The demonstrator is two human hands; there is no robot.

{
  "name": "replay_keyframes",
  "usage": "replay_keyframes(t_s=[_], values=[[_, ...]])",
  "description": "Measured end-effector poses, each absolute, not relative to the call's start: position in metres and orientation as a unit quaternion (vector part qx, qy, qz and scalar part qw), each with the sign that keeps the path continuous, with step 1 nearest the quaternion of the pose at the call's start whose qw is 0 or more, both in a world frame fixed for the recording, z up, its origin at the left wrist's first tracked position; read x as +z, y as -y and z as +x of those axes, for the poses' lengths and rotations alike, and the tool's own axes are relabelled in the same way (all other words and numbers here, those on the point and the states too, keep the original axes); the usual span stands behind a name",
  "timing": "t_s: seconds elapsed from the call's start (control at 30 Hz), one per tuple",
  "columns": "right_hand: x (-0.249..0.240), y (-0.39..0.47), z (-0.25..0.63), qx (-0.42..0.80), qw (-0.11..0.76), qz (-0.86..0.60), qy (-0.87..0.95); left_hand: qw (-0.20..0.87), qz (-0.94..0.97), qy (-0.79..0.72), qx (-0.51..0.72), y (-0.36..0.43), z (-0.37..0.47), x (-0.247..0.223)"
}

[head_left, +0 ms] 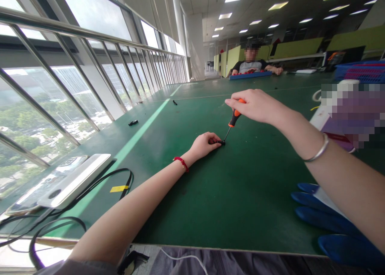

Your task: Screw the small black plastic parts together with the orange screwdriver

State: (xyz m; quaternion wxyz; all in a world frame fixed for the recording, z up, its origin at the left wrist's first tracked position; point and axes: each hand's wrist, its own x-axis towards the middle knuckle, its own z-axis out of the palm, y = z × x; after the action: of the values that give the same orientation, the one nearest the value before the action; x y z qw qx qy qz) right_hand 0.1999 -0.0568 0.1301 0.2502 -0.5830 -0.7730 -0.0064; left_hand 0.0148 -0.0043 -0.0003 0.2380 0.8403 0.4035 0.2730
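My left hand rests on the green table, its fingers closed on a small black part. Above and to the right of it, my right hand grips the orange and black handle of a screwdriver. The screwdriver is tilted, and its tip meets the black part near my left fingertips. Whether a screw sits under the tip is too small to tell.
Small black pieces lie at the left of the table. A white device with cables is at the left edge, blue gloves at the lower right. A person sits across, behind a blue tray.
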Motion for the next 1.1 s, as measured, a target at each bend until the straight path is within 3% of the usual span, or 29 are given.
replay_keyframes(t_s=[1.1], values=[[0.1289,0.0545,0.2023,-0.009,0.251,-0.588,0.769,0.235,0.840,-0.409,0.268,0.0044,0.0153,-0.0003]])
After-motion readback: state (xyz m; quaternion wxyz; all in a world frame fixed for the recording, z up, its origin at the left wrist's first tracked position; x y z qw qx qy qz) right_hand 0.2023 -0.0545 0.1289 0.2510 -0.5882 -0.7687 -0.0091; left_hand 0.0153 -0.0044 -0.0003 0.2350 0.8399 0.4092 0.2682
